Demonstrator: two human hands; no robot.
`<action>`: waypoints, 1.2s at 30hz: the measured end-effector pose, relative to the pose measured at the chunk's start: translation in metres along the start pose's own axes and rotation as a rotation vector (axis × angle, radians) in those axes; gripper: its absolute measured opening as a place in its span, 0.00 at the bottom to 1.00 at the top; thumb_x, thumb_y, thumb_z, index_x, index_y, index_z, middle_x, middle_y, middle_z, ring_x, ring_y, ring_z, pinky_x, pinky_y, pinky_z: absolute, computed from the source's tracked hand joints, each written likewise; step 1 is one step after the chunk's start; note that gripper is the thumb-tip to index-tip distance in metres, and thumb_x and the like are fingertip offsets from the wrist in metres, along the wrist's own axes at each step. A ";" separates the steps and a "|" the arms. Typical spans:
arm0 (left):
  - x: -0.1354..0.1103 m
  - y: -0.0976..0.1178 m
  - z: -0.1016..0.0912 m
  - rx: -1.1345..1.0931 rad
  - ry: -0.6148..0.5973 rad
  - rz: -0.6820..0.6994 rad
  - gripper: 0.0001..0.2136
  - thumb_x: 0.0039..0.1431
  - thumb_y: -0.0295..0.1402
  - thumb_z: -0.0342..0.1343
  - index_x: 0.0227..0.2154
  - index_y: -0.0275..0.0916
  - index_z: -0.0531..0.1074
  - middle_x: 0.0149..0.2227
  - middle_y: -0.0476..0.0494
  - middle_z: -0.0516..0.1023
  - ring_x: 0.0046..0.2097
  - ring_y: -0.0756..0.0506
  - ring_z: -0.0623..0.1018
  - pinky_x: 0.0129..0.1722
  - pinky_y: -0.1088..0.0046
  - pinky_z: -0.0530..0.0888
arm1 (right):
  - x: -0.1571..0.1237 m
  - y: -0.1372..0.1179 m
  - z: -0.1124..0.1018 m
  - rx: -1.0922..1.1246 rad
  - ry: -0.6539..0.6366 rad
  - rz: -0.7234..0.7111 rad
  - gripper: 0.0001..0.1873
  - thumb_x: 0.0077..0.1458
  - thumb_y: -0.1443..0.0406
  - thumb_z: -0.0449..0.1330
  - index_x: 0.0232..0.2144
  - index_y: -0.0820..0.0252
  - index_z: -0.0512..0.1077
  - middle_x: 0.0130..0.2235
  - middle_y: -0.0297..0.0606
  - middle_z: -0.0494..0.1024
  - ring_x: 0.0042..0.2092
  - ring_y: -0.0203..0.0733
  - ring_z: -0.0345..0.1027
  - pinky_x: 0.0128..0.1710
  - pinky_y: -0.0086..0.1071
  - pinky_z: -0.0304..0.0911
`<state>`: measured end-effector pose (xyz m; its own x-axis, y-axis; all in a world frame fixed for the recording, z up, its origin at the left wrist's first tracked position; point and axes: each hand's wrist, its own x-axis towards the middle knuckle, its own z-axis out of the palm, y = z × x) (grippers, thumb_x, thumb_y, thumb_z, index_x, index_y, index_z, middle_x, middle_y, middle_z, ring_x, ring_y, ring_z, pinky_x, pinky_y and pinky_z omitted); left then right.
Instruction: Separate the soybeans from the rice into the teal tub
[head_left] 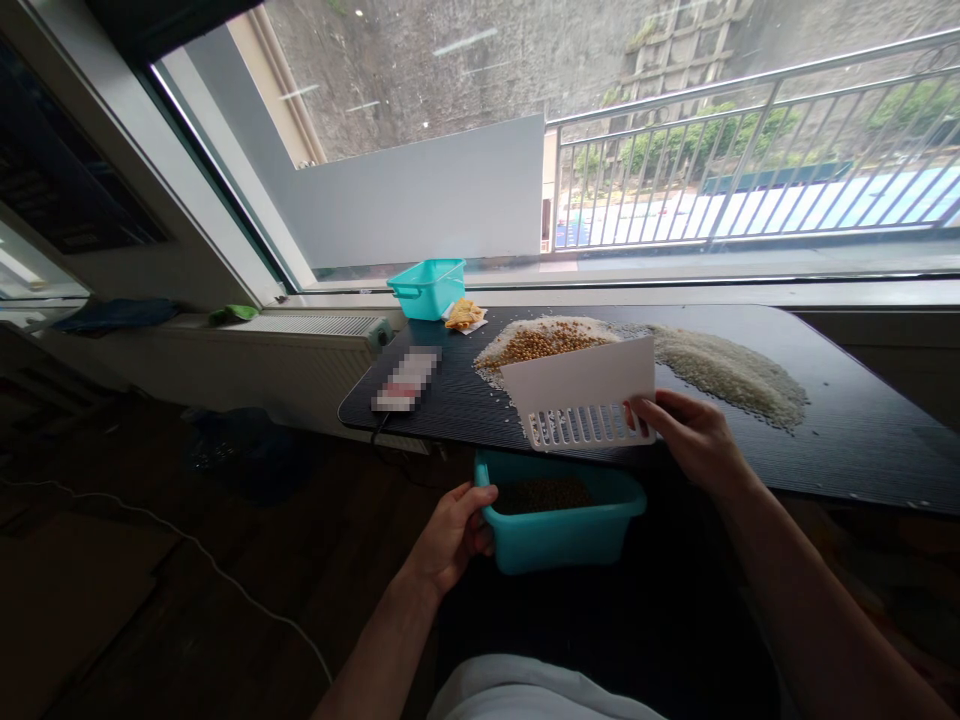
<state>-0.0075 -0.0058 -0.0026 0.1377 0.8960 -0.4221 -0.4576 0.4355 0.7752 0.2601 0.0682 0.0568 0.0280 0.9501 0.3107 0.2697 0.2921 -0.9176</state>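
The scoop (581, 400), white with a slotted floor, lies at the near edge of the surface (825, 450), its solid back wall standing up on the far side. The right hand (694, 435) has it by its right end, fingers (639, 408) closed on that end with the thumb over the slots. Just below those fingers and under the surface's edge, a teal bin (559, 525) hangs in the air with brown beans (544, 493) in its bottom. The left hand (454, 535) grips its left rim, thumb on top and fingers curled tight against the wall.

Beyond the scoop, past the right fingers, sits a bean heap (536, 343) ringed with white grains, and to the right of it a long rice heap (724, 370). Further left on the dark, ribbed surface are a blurred flat item (407, 380), a yellow packet (465, 314) and a second bin (427, 287), well apart from both hands.

Behind the surface runs a wide window with a metal railing (750, 170) outside. A white radiator (300, 325) stands to the far left under the sill, and a thin cable (187, 545) trails across the dark floor (112, 620) left of the left hand
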 end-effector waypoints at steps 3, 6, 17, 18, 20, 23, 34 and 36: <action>0.000 0.000 0.000 0.003 0.006 0.004 0.19 0.40 0.39 0.68 0.17 0.40 0.59 0.13 0.60 0.57 0.15 0.55 0.60 0.15 0.78 0.60 | 0.000 0.004 -0.001 0.020 0.035 -0.002 0.18 0.47 0.52 0.63 0.17 0.58 0.72 0.20 0.32 0.71 0.24 0.34 0.59 0.26 0.30 0.57; 0.000 -0.001 -0.001 -0.001 0.002 0.002 0.19 0.40 0.38 0.68 0.18 0.40 0.60 0.12 0.60 0.56 0.15 0.55 0.60 0.15 0.78 0.60 | 0.001 0.007 -0.002 0.037 0.043 -0.013 0.17 0.47 0.52 0.62 0.17 0.57 0.71 0.20 0.32 0.71 0.24 0.35 0.59 0.25 0.31 0.56; 0.000 -0.001 -0.002 -0.004 -0.008 -0.005 0.18 0.42 0.38 0.67 0.18 0.40 0.60 0.13 0.60 0.56 0.15 0.55 0.60 0.16 0.78 0.61 | 0.003 0.021 -0.003 0.051 0.146 0.019 0.15 0.48 0.55 0.62 0.17 0.56 0.72 0.19 0.30 0.69 0.24 0.34 0.59 0.25 0.30 0.55; 0.000 -0.001 -0.002 -0.004 -0.008 -0.004 0.18 0.42 0.38 0.67 0.18 0.40 0.60 0.13 0.61 0.56 0.15 0.55 0.60 0.16 0.78 0.61 | 0.004 0.022 -0.003 0.060 0.154 0.020 0.15 0.48 0.55 0.63 0.17 0.56 0.72 0.20 0.30 0.69 0.24 0.34 0.59 0.25 0.30 0.55; 0.001 -0.001 -0.003 -0.003 -0.007 -0.002 0.18 0.43 0.38 0.67 0.19 0.40 0.60 0.13 0.60 0.56 0.15 0.55 0.60 0.16 0.78 0.61 | 0.004 0.025 -0.003 0.075 0.166 0.018 0.15 0.48 0.54 0.63 0.18 0.56 0.72 0.20 0.30 0.69 0.24 0.35 0.60 0.26 0.31 0.56; 0.001 -0.002 -0.003 -0.005 -0.010 -0.001 0.18 0.43 0.38 0.67 0.19 0.40 0.60 0.13 0.60 0.57 0.15 0.55 0.60 0.16 0.78 0.61 | 0.005 0.027 -0.003 0.083 0.197 0.008 0.14 0.48 0.53 0.63 0.21 0.54 0.74 0.21 0.31 0.71 0.25 0.36 0.61 0.27 0.31 0.58; 0.001 -0.001 -0.002 -0.005 -0.008 -0.007 0.18 0.42 0.38 0.67 0.19 0.40 0.60 0.13 0.61 0.56 0.15 0.55 0.59 0.16 0.78 0.61 | 0.005 0.014 -0.001 -0.002 0.150 -0.007 0.16 0.47 0.52 0.63 0.20 0.57 0.74 0.22 0.32 0.72 0.26 0.36 0.62 0.28 0.30 0.59; 0.000 -0.001 -0.002 -0.003 -0.008 -0.007 0.18 0.42 0.38 0.67 0.19 0.40 0.60 0.13 0.61 0.56 0.15 0.55 0.59 0.16 0.78 0.61 | 0.005 0.014 -0.001 0.015 0.138 -0.005 0.16 0.47 0.52 0.63 0.20 0.57 0.73 0.21 0.32 0.71 0.25 0.35 0.61 0.27 0.30 0.58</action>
<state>-0.0086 -0.0060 -0.0045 0.1479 0.8937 -0.4236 -0.4593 0.4414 0.7709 0.2651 0.0765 0.0459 0.1586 0.9249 0.3454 0.2555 0.2995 -0.9192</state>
